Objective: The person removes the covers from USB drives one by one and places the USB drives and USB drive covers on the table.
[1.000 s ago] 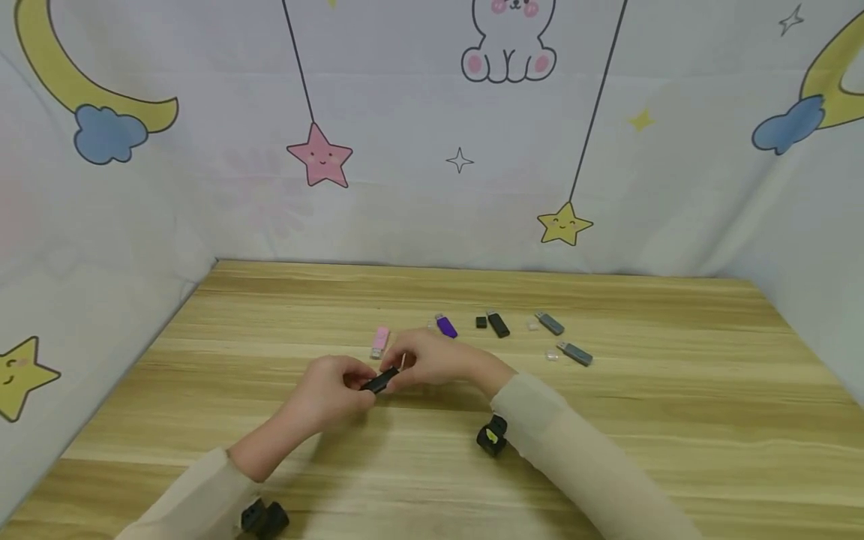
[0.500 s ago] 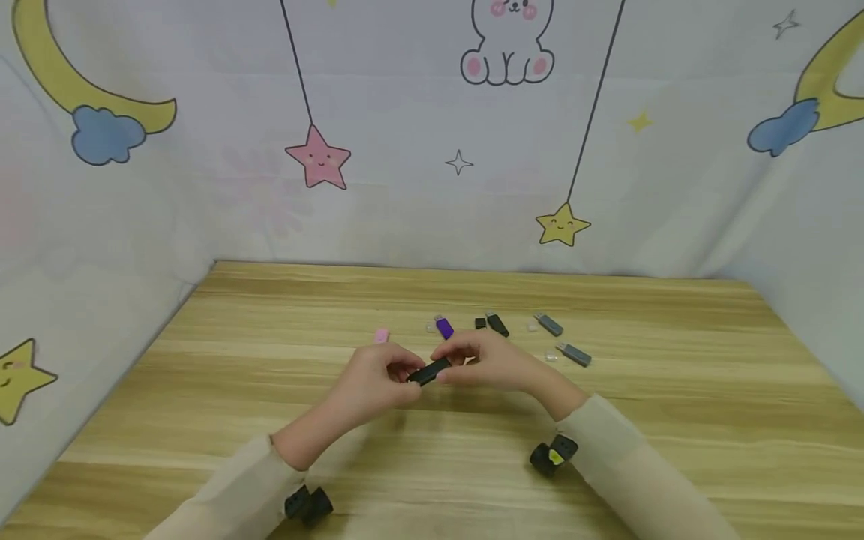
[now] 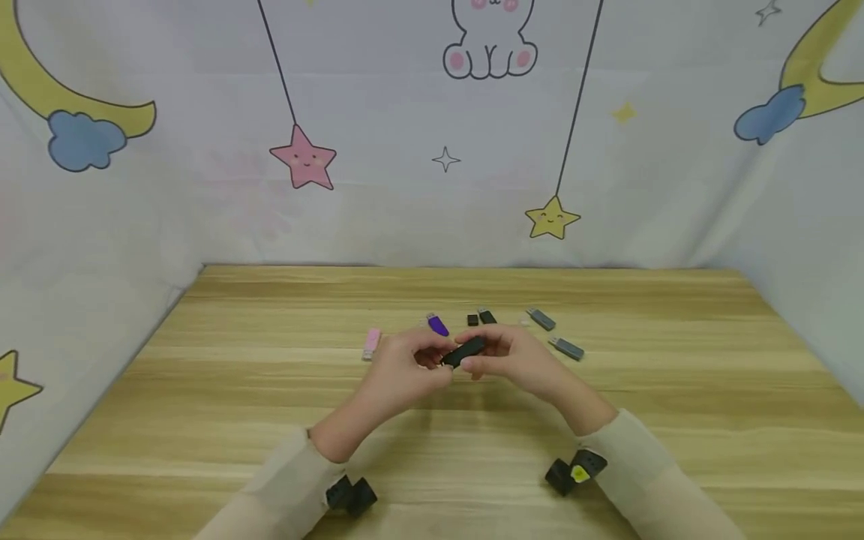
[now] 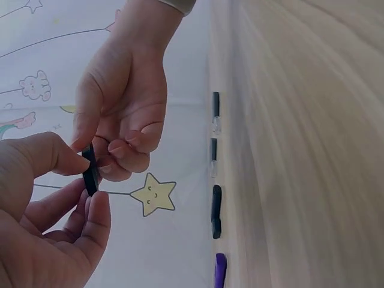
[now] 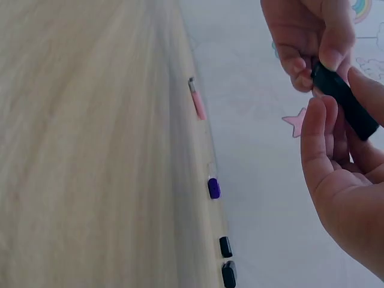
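Note:
Between my two hands, above the wooden table, is a black USB stick (image 3: 463, 351). My left hand (image 3: 408, 367) pinches its left end between thumb and fingers, and my right hand (image 3: 520, 361) grips the other end. In the right wrist view the black USB stick (image 5: 347, 102) is tilted, with a thumb pressed along it. From the left wrist view the stick (image 4: 90, 171) appears edge-on, its ends partly covered by fingertips.
Behind the hands lie a pink USB stick (image 3: 372, 344), a purple one (image 3: 437, 325), and a black one (image 3: 486, 316) beside its black cap (image 3: 472, 320). Two grey USB sticks (image 3: 541, 319) lie to the right. A patterned cloth (image 3: 391, 217) stands along the table's back edge.
Both hands have moved right and slightly farther back with the black USB stick, keeping it between them. The pink USB stick shows fully again.

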Available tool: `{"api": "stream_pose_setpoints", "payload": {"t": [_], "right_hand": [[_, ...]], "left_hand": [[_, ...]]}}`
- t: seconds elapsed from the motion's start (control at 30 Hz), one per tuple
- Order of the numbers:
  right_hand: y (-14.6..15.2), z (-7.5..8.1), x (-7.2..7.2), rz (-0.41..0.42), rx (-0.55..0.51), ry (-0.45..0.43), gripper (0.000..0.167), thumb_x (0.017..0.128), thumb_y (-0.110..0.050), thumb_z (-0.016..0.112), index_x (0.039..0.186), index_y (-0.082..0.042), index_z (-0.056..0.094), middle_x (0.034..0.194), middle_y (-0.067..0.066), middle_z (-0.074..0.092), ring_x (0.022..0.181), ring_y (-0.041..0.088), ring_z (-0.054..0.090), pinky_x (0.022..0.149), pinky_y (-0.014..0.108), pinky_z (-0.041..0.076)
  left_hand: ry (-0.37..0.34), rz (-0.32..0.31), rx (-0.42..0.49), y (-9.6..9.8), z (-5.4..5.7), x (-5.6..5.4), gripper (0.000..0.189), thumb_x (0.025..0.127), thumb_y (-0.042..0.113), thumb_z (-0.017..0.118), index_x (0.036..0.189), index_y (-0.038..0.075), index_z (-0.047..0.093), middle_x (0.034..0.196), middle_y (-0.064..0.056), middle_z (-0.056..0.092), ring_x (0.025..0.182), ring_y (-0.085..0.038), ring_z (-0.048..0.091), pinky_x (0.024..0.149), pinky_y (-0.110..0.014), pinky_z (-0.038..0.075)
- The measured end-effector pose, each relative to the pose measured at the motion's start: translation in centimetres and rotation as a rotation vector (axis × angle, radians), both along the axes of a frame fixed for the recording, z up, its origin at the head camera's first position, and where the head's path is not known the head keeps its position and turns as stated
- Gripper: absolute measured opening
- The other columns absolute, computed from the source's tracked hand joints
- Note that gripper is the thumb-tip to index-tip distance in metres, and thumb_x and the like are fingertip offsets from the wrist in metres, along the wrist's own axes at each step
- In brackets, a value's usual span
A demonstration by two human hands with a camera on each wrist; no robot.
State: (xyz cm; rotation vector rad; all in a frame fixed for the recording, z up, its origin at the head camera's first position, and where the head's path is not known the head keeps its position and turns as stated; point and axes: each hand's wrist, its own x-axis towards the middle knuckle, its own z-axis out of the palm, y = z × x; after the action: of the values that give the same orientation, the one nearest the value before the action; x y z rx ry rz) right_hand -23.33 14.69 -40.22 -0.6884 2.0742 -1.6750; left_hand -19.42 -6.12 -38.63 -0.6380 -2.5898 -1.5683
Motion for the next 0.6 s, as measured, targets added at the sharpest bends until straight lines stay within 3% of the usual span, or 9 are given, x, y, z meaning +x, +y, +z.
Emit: {"api": "stream_pose_setpoints", "payload": {"t": [0.17,0.3,0.47,0.6], "right_hand": [[0.1,0.1,0.3,-0.011,-0.074,-0.029,0.045,0.091,-0.02,0.068,0.127,0.004,0.056,0.103,0.004,0.066,0.086,0.019,0.064,0.082,0.042,0.054],[0.1,-0.1,0.4,-0.032,-0.126,-0.033,0.045,0.091,-0.018,0.067,0.125,0.009,0.055,0.102,0.004,0.067,0.085,0.016,0.065,0.081,0.035,0.055],[-0.5,-0.3,0.6,-0.061,-0.201,-0.096,0.041,0.093,-0.013,0.064,0.124,0.013,0.054,0.109,0.004,0.065,0.089,0.015,0.065,0.084,0.032,0.054],[-1.0,-0.4,0.9,-0.114,-0.231,-0.133,0.037,0.096,-0.012,0.06,0.123,0.014,0.055,0.105,0.003,0.066,0.09,0.013,0.064,0.085,0.031,0.054]], "left_hand": [[0.007,0.007,0.062,0.8,0.1,0.0,0.024,0.078,-0.004,0.066,0.101,-0.001,0.071,0.096,-0.009,0.065,0.08,-0.017,0.061,0.073,-0.027,0.054],[0.054,0.035,0.083,1.2,0.0,0.0,0.023,0.077,-0.006,0.068,0.1,-0.003,0.071,0.095,-0.01,0.066,0.081,-0.019,0.061,0.072,-0.028,0.055],[0.122,0.098,0.097,1.5,-0.2,0.2,0.024,0.075,-0.008,0.071,0.099,-0.004,0.071,0.091,-0.01,0.066,0.081,-0.021,0.061,0.069,-0.028,0.056],[0.17,0.126,0.11,1.7,-0.5,0.2,0.024,0.074,-0.009,0.072,0.098,-0.005,0.071,0.09,-0.011,0.065,0.079,-0.022,0.061,0.067,-0.029,0.056]]}}
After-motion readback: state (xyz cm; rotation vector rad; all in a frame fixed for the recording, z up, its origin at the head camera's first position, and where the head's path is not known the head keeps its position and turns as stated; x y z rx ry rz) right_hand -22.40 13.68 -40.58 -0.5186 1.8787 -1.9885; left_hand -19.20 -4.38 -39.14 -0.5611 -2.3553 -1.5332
